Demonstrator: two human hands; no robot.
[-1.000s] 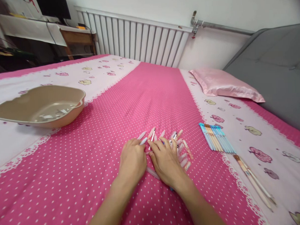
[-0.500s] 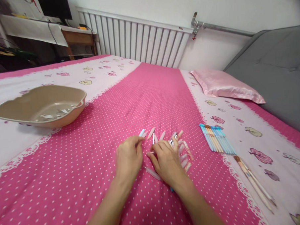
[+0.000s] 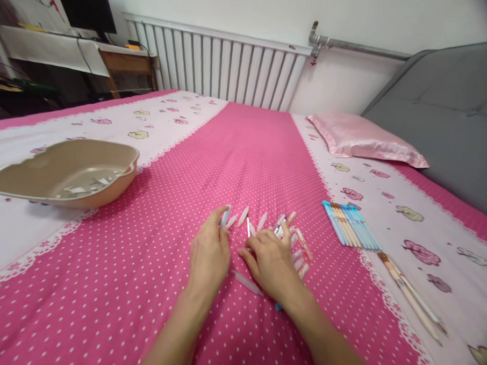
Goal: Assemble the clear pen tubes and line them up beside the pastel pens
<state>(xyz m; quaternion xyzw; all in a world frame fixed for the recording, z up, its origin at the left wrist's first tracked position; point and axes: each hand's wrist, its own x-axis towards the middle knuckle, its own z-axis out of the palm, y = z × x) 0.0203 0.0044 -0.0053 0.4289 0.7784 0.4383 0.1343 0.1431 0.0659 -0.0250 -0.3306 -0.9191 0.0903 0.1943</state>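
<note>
My left hand [image 3: 209,254] is closed, holding a short light blue pen piece [image 3: 225,216] upright between thumb and fingers. Just right of it, my right hand [image 3: 273,262] rests with curled fingers over a loose pile of pink translucent pen pieces [image 3: 262,220]. Whatever lies under its fingertips is hidden. A thin white stick with a dark tip [image 3: 248,225] pokes out beyond those fingers. One long pale pink piece [image 3: 248,283] lies between the wrists, and a blue bit [image 3: 278,307] shows under the right wrist.
A row of light blue and peach pens [image 3: 350,226] lies to the right, with two brown-ended pens [image 3: 412,299] nearer me. At left stands a beige basin [image 3: 122,182] with small white pieces inside. Farther back are a pink pillow [image 3: 366,139] and a radiator [image 3: 217,60].
My left hand has lifted the light blue piece slightly and drawn it left, tipping it more upright. My right hand has hardly moved over the pile.
</note>
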